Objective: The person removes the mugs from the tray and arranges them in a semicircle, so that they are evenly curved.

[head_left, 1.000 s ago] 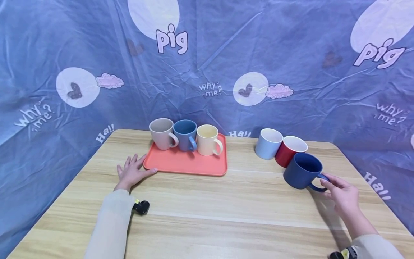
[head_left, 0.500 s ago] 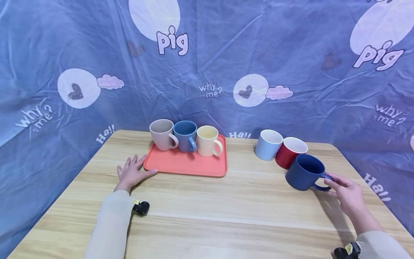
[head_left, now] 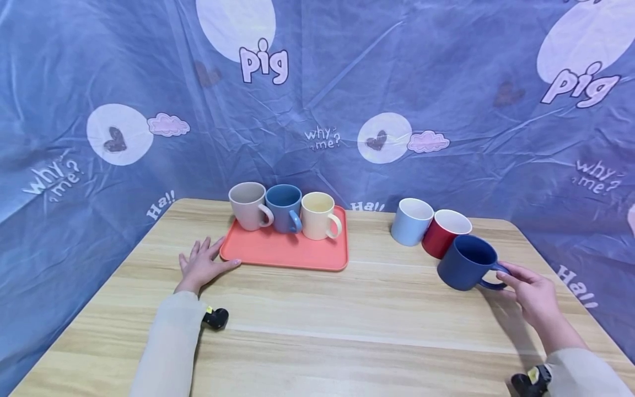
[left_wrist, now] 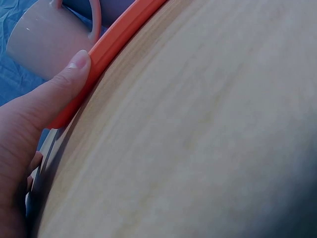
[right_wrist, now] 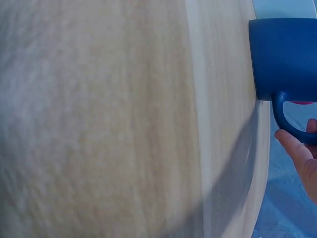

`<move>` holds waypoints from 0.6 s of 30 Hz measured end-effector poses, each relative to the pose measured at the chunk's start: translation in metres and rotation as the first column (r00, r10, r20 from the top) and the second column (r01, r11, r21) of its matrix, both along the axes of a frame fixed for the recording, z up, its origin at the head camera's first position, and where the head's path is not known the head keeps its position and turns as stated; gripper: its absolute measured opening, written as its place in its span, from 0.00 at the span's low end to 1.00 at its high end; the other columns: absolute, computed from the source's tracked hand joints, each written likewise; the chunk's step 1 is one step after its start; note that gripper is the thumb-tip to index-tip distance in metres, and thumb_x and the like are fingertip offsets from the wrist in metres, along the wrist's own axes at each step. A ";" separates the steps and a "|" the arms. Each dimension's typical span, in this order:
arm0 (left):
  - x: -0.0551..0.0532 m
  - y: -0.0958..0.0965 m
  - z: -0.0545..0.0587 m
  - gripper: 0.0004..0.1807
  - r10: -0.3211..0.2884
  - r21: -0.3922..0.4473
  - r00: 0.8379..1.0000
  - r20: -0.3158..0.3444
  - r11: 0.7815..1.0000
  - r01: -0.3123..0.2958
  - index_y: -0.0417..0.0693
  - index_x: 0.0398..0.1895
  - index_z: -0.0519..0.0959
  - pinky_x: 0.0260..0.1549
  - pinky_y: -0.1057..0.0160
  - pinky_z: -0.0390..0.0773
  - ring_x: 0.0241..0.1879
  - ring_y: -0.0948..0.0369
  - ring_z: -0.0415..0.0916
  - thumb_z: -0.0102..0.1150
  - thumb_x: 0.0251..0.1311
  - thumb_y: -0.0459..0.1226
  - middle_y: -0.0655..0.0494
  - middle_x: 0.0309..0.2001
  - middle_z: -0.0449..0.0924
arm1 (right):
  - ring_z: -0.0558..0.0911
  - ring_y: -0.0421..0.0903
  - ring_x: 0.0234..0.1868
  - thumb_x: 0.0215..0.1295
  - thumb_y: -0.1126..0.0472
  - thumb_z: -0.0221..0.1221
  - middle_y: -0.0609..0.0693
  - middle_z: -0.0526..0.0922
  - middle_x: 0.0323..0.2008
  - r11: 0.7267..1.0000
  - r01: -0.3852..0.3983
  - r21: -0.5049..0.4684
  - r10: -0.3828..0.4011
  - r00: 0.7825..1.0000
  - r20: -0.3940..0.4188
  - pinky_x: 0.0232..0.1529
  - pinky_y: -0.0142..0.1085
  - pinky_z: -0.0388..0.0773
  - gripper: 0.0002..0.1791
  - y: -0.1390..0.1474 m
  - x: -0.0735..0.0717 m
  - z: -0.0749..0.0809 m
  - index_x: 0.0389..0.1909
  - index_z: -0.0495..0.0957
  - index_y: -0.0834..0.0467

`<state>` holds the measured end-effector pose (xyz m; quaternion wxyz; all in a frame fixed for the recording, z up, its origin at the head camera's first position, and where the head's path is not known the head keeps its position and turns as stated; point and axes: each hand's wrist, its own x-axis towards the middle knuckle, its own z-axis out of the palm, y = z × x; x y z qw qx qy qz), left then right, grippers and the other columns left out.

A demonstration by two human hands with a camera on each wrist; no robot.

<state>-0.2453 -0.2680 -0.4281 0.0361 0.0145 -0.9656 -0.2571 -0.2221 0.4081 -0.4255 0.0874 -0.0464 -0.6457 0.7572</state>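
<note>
My right hand (head_left: 533, 295) pinches the handle of a navy mug (head_left: 460, 270), which is upright at the right of the table. In the right wrist view, the thumb and fingers meet at the handle of the same mug (right_wrist: 285, 59). Just behind it are a red mug (head_left: 436, 237) and a light blue mug (head_left: 410, 223), both white inside. My left hand (head_left: 200, 267) lies with fingers spread at the front left corner of a coral tray (head_left: 283, 255), thumb along its rim. On the tray stand a grey mug (head_left: 246, 208), a blue mug (head_left: 283, 209) and a cream mug (head_left: 316, 220).
All this is on a wooden table (head_left: 317, 331). A blue patterned cloth (head_left: 317, 82) hangs close behind the table and along its sides. Each sleeve has a small black device (head_left: 216, 318) at the wrist.
Over the last second my right hand and the navy mug have shifted slightly right. The left hand, the tray and the other mugs have stayed in place.
</note>
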 end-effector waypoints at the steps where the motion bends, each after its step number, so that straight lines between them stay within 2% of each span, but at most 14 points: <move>1: 0.000 0.000 0.000 0.52 0.000 -0.001 1.000 0.001 1.000 0.000 0.50 0.64 0.54 0.46 0.35 0.22 0.61 0.39 0.31 0.51 0.36 0.68 0.33 0.63 0.42 | 0.79 0.35 0.31 0.49 0.71 0.60 0.40 0.81 0.32 1.000 -0.002 -0.005 0.002 1.000 -0.005 0.27 0.32 0.75 0.13 0.000 -0.001 -0.001 0.37 0.82 0.55; 9: 0.000 -0.001 0.000 0.52 -0.001 0.002 1.000 0.000 1.000 0.001 0.50 0.64 0.54 0.45 0.35 0.22 0.61 0.39 0.31 0.51 0.36 0.68 0.34 0.63 0.42 | 0.78 0.34 0.30 0.46 0.69 0.63 0.40 0.80 0.29 1.000 -0.017 -0.008 0.017 1.000 -0.008 0.26 0.32 0.76 0.11 -0.025 0.013 0.028 0.30 0.83 0.52; 12: 0.000 0.000 0.001 0.52 -0.001 0.002 1.000 0.000 1.000 0.001 0.50 0.65 0.54 0.45 0.35 0.22 0.61 0.39 0.31 0.52 0.36 0.68 0.34 0.63 0.42 | 0.78 0.34 0.30 0.47 0.70 0.62 0.40 0.80 0.30 1.000 -0.011 0.000 0.011 1.000 -0.012 0.26 0.32 0.76 0.12 -0.021 0.011 0.024 0.31 0.83 0.52; 15: 0.000 0.001 0.001 0.52 -0.002 0.004 1.000 0.002 1.000 0.002 0.50 0.65 0.54 0.45 0.35 0.21 0.61 0.39 0.30 0.52 0.36 0.68 0.34 0.63 0.42 | 0.78 0.33 0.31 0.50 0.71 0.59 0.39 0.80 0.31 0.999 0.018 0.029 -0.018 1.000 -0.006 0.27 0.31 0.76 0.13 -0.011 0.005 0.011 0.34 0.83 0.51; 18: 0.000 0.001 0.001 0.52 -0.004 0.005 1.000 0.003 1.000 0.004 0.50 0.65 0.54 0.45 0.35 0.21 0.61 0.39 0.30 0.52 0.36 0.68 0.34 0.63 0.42 | 0.78 0.34 0.32 0.51 0.72 0.58 0.40 0.80 0.32 1.000 0.018 0.015 -0.018 1.000 -0.012 0.27 0.32 0.75 0.14 -0.004 0.001 0.002 0.36 0.82 0.53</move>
